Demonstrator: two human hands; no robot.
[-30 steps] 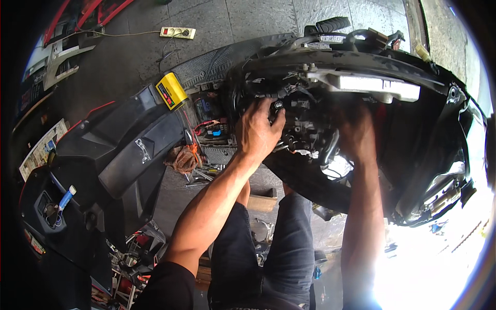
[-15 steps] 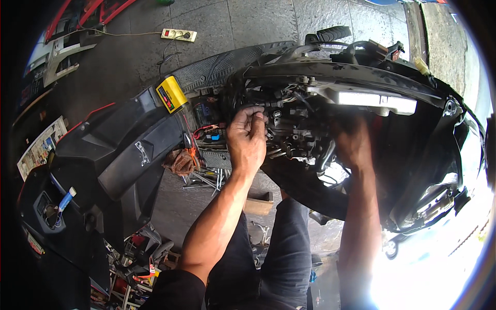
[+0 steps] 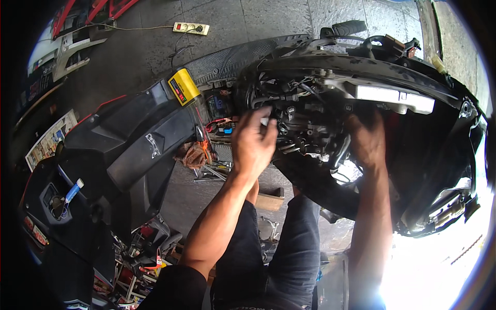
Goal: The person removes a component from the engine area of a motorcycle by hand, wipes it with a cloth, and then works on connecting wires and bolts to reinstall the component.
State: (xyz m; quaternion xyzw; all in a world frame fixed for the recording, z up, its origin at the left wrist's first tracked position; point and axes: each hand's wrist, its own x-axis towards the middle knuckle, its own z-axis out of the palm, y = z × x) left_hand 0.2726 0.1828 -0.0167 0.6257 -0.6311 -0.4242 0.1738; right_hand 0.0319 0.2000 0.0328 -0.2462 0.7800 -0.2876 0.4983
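Two bare hands reach into a partly stripped black scooter [image 3: 147,150]. The fingers [image 3: 251,120] of the left hand [image 3: 251,147] are blurred; the thumb stands a little apart from the forefinger, and I cannot tell whether anything is pinched in that narrow gap. They are at the left edge of the scooter's open engine bay [image 3: 310,124], close against its dark wiring, with a small connector [image 3: 291,109] just to their right. The right hand [image 3: 371,142] enters at the right edge of the same bay; its fingers are lost in shadow, so how they stand and whether they hold anything cannot be told. A black hose [image 3: 339,152] curves down just left of it, and a pale metal bar [image 3: 387,96] runs along the bay's far edge.

Left of the left hand, a black battery [image 3: 219,103] sits beside the far footboard [image 3: 222,67], with a blue fuse part [image 3: 227,130] nearer. A yellow box [image 3: 183,87] rests between the battery and the front bodywork. At the scooter's near edge is a brown rag [image 3: 192,155], with metal tools [image 3: 213,173] beside it. A wooden block [image 3: 270,200] lies on the floor, and a white power strip [image 3: 191,28] lies toward the floor's far edge.
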